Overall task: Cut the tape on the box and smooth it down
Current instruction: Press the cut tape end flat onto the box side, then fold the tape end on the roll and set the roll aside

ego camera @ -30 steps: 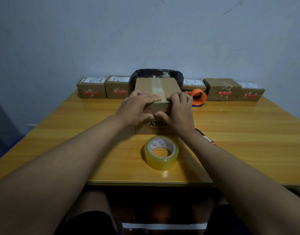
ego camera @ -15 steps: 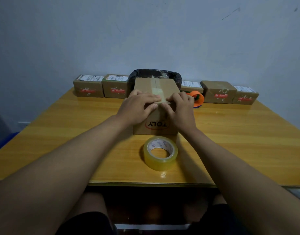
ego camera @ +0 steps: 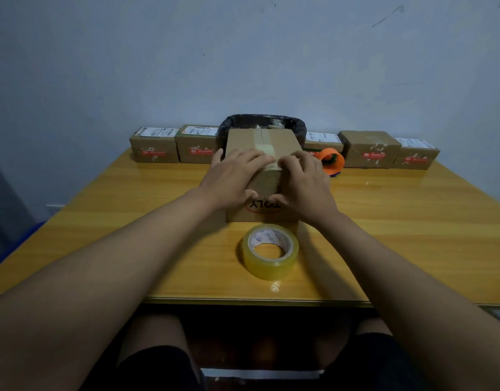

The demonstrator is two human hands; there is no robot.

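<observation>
Fingers [ego camera: 257, 158] of both hands are lying flat and released, pressing the tape strip [ego camera: 267, 148] at the box [ego camera: 243, 142]'s near top edge; strip is running front-to-back between left hand [ego camera: 231, 179] and right hand [ego camera: 305, 182], both equally near.

Left hand [ego camera: 232, 179]: fingers now flat along the near top edge of the cardboard box [ego camera: 262, 176], where a second ago they curled over it; thumb lower on the front face.
Right hand [ego camera: 305, 184]: fingers spread and pressed on the tape strip [ego camera: 267, 149] at the edge, thumb now beside the printed logo [ego camera: 264, 205].
Logo: more uncovered than before.
</observation>
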